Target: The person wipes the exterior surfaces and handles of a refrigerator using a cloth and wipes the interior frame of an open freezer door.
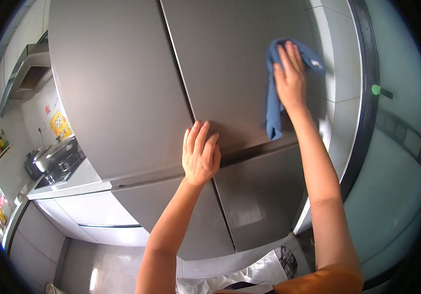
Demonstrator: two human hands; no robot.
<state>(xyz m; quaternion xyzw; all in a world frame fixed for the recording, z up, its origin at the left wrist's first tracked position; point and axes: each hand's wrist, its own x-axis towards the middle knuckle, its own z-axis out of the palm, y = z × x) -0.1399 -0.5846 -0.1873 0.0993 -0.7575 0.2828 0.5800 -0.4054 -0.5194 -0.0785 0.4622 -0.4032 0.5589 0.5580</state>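
A grey double-door refrigerator [112,88] with lower compartments fills the view in front of me. My right hand [290,81] is raised to the upper right door, pressing a blue cloth [273,110] against it near the outer edge. One end of the cloth hangs down below the palm, and another sticks out to the right with a small white tag. My left hand [201,154] rests with fingers stretched on the lower part of the doors, by the vertical gap, and holds nothing.
To the left, a counter [88,176] carries a stove with a pot [56,154] under a range hood [29,73]. White tiles and a dark-framed frosted glass door [396,147] with a green knob stand close on the right. Grey floor tiles [107,264] lie below.
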